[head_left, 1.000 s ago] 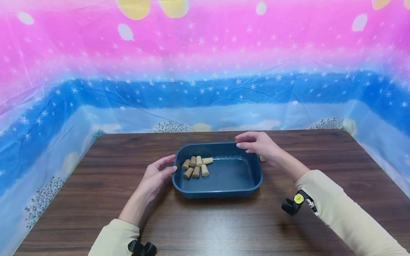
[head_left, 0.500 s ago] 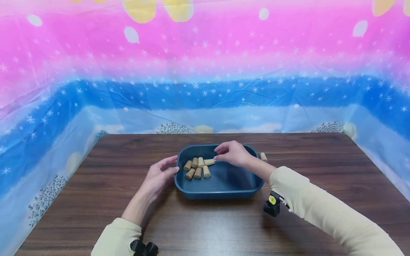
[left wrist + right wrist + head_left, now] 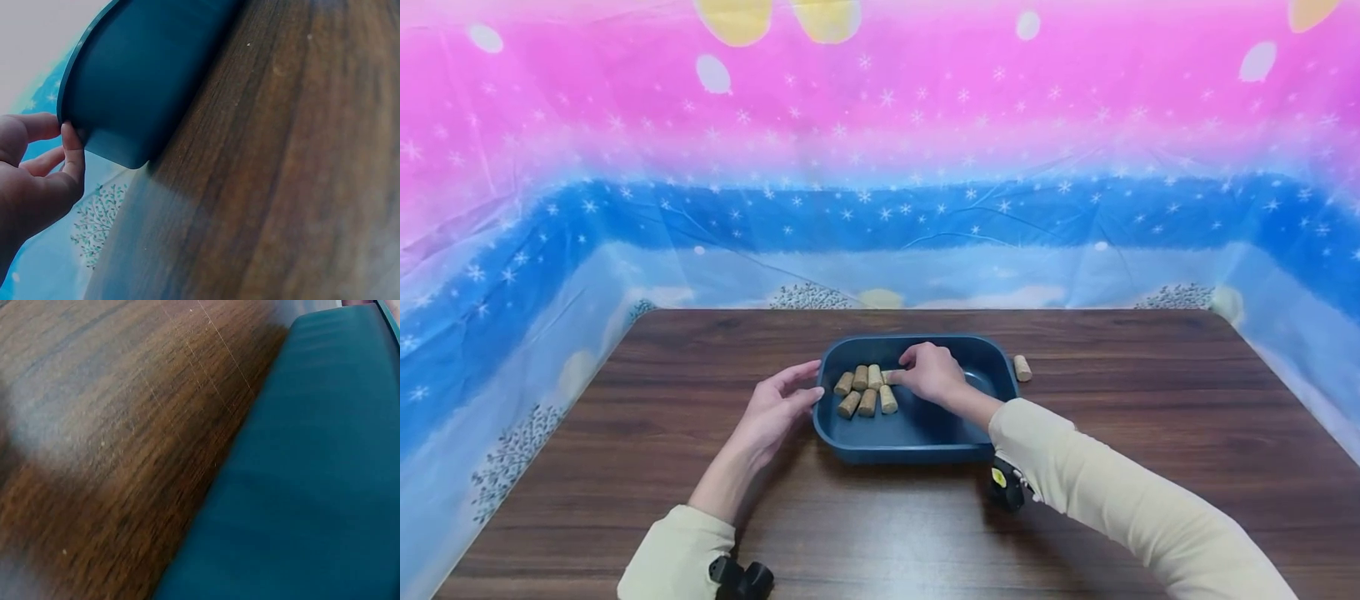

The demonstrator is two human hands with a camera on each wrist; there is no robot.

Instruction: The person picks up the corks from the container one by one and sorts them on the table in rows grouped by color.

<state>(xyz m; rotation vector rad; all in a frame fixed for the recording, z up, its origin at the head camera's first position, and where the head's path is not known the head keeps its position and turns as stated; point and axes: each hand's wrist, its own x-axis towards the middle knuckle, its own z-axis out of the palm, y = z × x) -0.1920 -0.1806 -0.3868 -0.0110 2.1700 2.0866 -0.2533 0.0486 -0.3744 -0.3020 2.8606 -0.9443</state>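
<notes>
A pink-and-blue snowflake-patterned cloth hangs behind a dark brown wood-grain table, which bears a dark blue rectangular tray with rounded corners. The relaxed left hand touches the tray's left end. Inside, the right hand is at a pale tapered cork; whether it grips cannot be told. Six tan tapered corks lie leftward in the tray; a lone cork lies outside, just beside its right end.

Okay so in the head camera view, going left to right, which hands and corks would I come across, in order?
Left hand at the tray's left side, cluster of corks inside the tray, right hand reaching into the tray, lone cork lying just beyond the tray's right side.
</notes>
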